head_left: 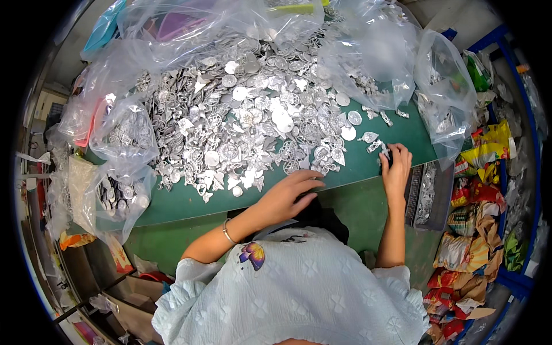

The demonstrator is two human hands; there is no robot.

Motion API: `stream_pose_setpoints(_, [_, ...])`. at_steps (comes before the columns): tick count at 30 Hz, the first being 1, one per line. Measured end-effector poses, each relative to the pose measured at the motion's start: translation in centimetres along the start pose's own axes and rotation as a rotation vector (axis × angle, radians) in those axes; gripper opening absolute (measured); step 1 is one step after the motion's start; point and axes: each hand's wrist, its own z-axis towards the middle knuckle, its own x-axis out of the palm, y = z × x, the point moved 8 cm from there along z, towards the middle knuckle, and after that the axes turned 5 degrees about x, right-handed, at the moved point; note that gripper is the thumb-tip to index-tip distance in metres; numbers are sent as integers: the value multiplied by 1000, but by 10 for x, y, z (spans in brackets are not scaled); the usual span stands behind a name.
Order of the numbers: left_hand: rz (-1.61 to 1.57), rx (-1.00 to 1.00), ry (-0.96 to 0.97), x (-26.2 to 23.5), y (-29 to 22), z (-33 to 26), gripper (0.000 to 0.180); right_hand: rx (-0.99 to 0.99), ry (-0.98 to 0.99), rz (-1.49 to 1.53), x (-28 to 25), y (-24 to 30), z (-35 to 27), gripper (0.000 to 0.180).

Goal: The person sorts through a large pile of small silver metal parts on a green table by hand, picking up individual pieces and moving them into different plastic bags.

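Green worktop [178,202] bore one charm heap [241,126]. Left hand [287,196]: grip loosely wide. Right hand [397,168] at small charm [384,149], couldn't tell grip.

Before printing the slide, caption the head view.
Left hand near a silvery heap, right hand at small silvery pieces on a green table.

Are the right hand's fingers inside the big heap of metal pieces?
No, the right hand is right of the heap, its fingers at a small silver piece.
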Motion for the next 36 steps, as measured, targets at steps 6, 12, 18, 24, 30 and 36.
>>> stream_pose_setpoints(6, [-125,-67,4,22,-6,1,26,25,-186,103,6,-23,2,11])
stream_pose_setpoints(12, [-4,-89,-56,27,3,3,27,654,45,1251,27,-51,-6,13])
stream_pose_setpoints(18, [34,-76,-72,27,4,9,26,794,538,1665,39,-20,-22,25])
stream_pose_setpoints(24, [48,-85,-87,21,6,6,26,610,103,1424,-20,-66,19,26])
stream_pose_setpoints(30, [61,-94,-94,18,10,3,26,220,-531,1025,-107,-46,68,28])
stream_pose_setpoints(36, [74,-78,-112,12,9,-2,27,-36,-879,834,-156,-13,98,23])
